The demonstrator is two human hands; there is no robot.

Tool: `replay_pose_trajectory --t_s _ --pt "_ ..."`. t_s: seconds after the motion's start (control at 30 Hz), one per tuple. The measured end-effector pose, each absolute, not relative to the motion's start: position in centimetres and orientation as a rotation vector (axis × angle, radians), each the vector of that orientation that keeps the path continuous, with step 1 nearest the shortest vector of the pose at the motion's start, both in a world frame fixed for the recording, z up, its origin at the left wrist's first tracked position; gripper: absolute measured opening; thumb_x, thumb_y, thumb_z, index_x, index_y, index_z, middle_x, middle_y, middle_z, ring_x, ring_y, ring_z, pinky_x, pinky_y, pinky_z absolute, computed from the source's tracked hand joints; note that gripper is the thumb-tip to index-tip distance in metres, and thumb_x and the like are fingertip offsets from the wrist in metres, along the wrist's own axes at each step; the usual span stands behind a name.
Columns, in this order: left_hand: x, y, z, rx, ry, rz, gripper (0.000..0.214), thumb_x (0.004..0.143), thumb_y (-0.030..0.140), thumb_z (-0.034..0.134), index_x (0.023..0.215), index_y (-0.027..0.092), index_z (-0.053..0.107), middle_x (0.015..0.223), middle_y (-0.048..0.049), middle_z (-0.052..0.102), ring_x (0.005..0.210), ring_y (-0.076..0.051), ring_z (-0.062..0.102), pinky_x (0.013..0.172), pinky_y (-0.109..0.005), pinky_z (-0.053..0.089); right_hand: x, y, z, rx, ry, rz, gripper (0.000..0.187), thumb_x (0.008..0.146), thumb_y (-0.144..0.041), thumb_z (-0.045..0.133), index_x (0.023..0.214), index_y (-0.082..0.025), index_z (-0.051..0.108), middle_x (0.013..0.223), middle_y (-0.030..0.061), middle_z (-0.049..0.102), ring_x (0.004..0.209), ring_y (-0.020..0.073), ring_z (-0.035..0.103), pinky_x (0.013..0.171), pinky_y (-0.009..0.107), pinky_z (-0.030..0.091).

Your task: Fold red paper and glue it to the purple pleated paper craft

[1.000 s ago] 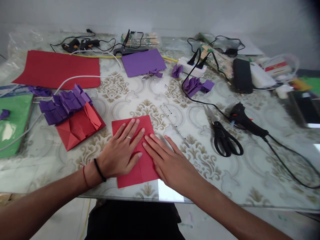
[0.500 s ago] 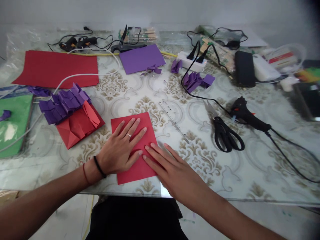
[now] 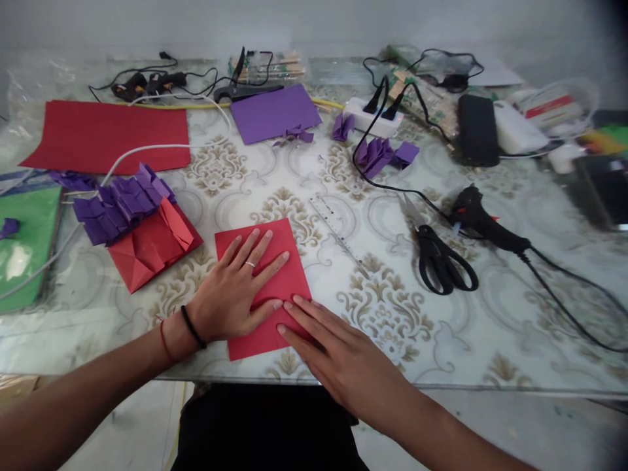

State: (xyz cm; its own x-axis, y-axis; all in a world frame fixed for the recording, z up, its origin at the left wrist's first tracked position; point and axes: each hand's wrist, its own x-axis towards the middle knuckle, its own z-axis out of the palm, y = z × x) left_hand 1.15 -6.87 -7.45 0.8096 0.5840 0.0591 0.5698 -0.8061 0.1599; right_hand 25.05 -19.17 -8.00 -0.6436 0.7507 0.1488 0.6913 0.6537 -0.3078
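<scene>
A red sheet of paper (image 3: pixel 267 327) lies flat near the front of the patterned table. My left hand (image 3: pixel 233 291) rests palm down on it with fingers spread; a ring and wristbands show. Along the sheet's right edge lies my right hand (image 3: pixel 338 347), fingers stretched out, their tips on the paper and near my left thumb. Left of the sheet sits a folded red paper piece (image 3: pixel 152 255) with a row of purple folded paper pieces (image 3: pixel 125 203) on top. To the right is a clear ruler (image 3: pixel 338 232).
Black-handled scissors (image 3: pixel 444 261) and a corded glue gun (image 3: pixel 485 222) lie at right. Red sheets (image 3: pixel 112 137), a purple sheet (image 3: pixel 275 114) and a white power strip (image 3: pixel 373 119) are farther back. A green packet (image 3: pixel 29 248) sits at far left.
My right hand has slid slightly toward me along the sheet's right edge. My left hand stays pressed on the paper. The whole view has shifted a little.
</scene>
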Motion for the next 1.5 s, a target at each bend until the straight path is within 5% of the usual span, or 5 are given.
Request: replay_pose_trajectory --t_s 0.47,0.67,1.0,1.33,1.5 --pt "1.4 -6.7 -7.2 2.874 0.974 0.123 0.090 0.097 0.059 0.059 0.165 0.006 0.033 0.174 -0.0244 0.028 0.164 -0.041 0.020 0.133 -0.060 0.020 24.6 -19.7 -7.5 -1.065 -2.639 0.353 0.049 0.095 -0.008 0.060 0.144 -0.011 0.063 0.162 0.0176 0.054 0.154 0.0337 0.045 0.122 0.048 0.049" --pt "3.2 -6.0 -7.4 2.893 0.936 0.221 0.061 0.098 0.033 0.055 0.145 -0.006 0.052 0.173 -0.0311 0.023 0.165 -0.038 0.017 0.135 -0.054 0.022 24.7 -19.7 -7.8 -1.083 -2.651 0.365 0.052 0.097 -0.014 0.064 0.148 -0.014 0.061 0.163 0.0123 0.053 0.156 0.0319 0.041 0.125 0.047 0.045" --pt "3.5 -5.5 -8.0 2.895 0.879 0.187 0.078 0.103 0.057 0.054 0.163 0.010 0.038 0.176 -0.0254 0.019 0.166 -0.038 0.016 0.133 -0.058 0.021 24.6 -20.2 -7.5 -1.107 -2.639 0.377 0.052 0.098 -0.016 0.064 0.149 -0.013 0.060 0.164 0.0146 0.052 0.155 0.0349 0.042 0.122 0.049 0.049" --pt "3.6 -5.5 -7.8 2.873 0.885 0.178 0.077 0.104 0.058 0.052 0.162 0.009 0.040 0.175 -0.0247 0.023 0.165 -0.038 0.017 0.134 -0.058 0.020 24.5 -20.9 -7.4 -1.149 -2.640 0.391 0.054 0.094 -0.010 0.063 0.148 -0.014 0.061 0.164 0.0135 0.053 0.155 0.0323 0.044 0.121 0.050 0.051" --pt "3.5 -5.5 -7.7 2.853 0.888 0.166 0.075 0.105 0.056 0.050 0.163 0.010 0.039 0.176 -0.0222 0.024 0.166 -0.037 0.016 0.134 -0.058 0.018 24.7 -20.5 -6.7 -1.212 -2.549 0.290 0.045 0.100 -0.008 0.052 0.143 -0.007 0.065 0.150 0.0136 0.066 0.141 0.0281 0.058 0.115 0.044 0.056"
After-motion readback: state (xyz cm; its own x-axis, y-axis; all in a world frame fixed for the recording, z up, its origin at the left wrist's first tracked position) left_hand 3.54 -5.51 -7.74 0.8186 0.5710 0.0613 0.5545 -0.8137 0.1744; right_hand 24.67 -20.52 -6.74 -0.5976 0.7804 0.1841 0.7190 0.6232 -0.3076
